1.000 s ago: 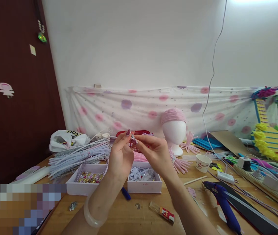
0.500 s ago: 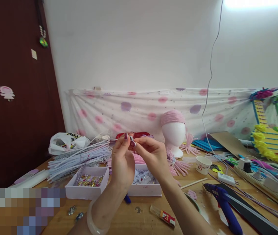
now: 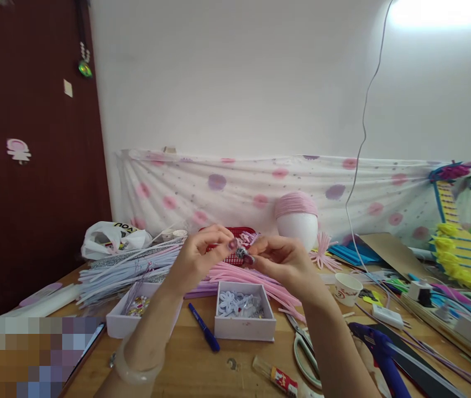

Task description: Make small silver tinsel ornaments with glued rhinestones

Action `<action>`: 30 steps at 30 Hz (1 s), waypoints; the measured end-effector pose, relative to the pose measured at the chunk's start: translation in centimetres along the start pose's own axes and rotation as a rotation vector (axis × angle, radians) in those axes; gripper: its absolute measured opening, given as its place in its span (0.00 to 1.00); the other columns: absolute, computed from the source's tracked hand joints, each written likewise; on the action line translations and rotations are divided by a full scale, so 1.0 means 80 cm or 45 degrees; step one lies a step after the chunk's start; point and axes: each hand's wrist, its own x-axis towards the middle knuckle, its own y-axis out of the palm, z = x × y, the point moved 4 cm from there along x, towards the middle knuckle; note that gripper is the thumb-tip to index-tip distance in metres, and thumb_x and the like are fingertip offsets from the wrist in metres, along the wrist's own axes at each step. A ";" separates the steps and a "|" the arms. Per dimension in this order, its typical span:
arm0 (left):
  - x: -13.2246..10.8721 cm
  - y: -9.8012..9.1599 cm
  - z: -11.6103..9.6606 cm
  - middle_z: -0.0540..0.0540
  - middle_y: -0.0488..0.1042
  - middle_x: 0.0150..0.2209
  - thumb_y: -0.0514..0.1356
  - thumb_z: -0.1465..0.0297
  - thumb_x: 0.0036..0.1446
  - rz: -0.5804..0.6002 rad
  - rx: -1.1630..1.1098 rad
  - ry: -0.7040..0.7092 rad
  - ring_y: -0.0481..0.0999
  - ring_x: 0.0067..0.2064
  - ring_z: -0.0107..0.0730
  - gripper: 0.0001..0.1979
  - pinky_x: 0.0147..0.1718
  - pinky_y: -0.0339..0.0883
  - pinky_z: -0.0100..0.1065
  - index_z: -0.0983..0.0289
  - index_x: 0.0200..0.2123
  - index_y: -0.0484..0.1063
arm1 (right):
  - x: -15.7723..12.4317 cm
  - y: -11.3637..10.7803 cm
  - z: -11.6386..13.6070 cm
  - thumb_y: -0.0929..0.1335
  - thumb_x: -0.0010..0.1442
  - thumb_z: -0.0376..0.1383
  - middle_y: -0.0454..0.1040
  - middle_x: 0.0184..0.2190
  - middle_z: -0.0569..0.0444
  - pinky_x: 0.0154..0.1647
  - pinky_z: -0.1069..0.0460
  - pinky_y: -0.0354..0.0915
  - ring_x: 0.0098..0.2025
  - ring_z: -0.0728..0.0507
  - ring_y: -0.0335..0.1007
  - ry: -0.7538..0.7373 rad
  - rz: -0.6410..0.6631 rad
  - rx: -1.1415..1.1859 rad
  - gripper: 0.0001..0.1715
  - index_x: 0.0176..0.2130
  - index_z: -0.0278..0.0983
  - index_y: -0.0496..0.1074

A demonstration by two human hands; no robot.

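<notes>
In front of the red basket [image 3: 232,257], both hands are raised with fingertips close together. Between them is a small shiny silver piece [image 3: 241,252], too small to make out its kind. My right hand [image 3: 287,262] pinches it from the right between thumb and fingers. My left hand [image 3: 196,260], a pale bangle on its wrist, is closed with its thumb tip against the piece's left side. Below the hands stands a white box [image 3: 244,330] with pale flower shapes inside. A similar silver piece [image 3: 112,359] lies on the table, partly behind the left wrist.
A blue pen [image 3: 204,327], scissors [image 3: 307,354] and a small tube with a red label [image 3: 284,381] lie in front. Pink fuzzy stems [image 3: 256,279] lie behind the box. A blue glue gun [image 3: 385,359], paper cup [image 3: 347,288] and power strip [image 3: 455,318] are right; a foam head [image 3: 297,226] stands behind.
Both hands have shifted right and slightly down, and spread a little apart, showing the silver piece between them. The white box, pen and scissors are less covered. The camera view has turned slightly.
</notes>
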 end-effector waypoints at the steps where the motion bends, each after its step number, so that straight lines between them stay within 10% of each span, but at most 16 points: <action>1: -0.001 -0.003 -0.005 0.56 0.77 0.34 0.66 0.66 0.55 0.169 0.123 0.006 0.75 0.39 0.36 0.07 0.41 0.65 0.34 0.62 0.28 0.82 | -0.001 -0.001 0.002 0.73 0.54 0.34 0.78 0.24 0.55 0.30 0.54 0.67 0.27 0.49 0.71 -0.005 0.078 -0.084 0.05 0.27 0.36 0.78; 11: -0.016 0.014 0.001 0.51 0.77 0.30 0.66 0.80 0.49 0.672 1.027 0.066 0.73 0.37 0.40 0.09 0.42 0.61 0.39 0.60 0.23 0.78 | -0.009 0.034 -0.010 0.69 0.50 0.21 0.76 0.23 0.58 0.27 0.56 0.57 0.24 0.52 0.65 -0.052 0.680 -0.759 0.11 0.26 0.35 0.78; 30: -0.013 0.017 0.012 0.51 0.78 0.27 0.63 0.78 0.52 0.584 0.915 0.144 0.75 0.37 0.39 0.11 0.62 0.48 0.52 0.59 0.21 0.76 | -0.006 0.012 -0.012 0.70 0.58 0.25 0.83 0.29 0.52 0.30 0.54 0.61 0.28 0.47 0.73 -0.077 0.536 -0.906 0.11 0.32 0.36 0.82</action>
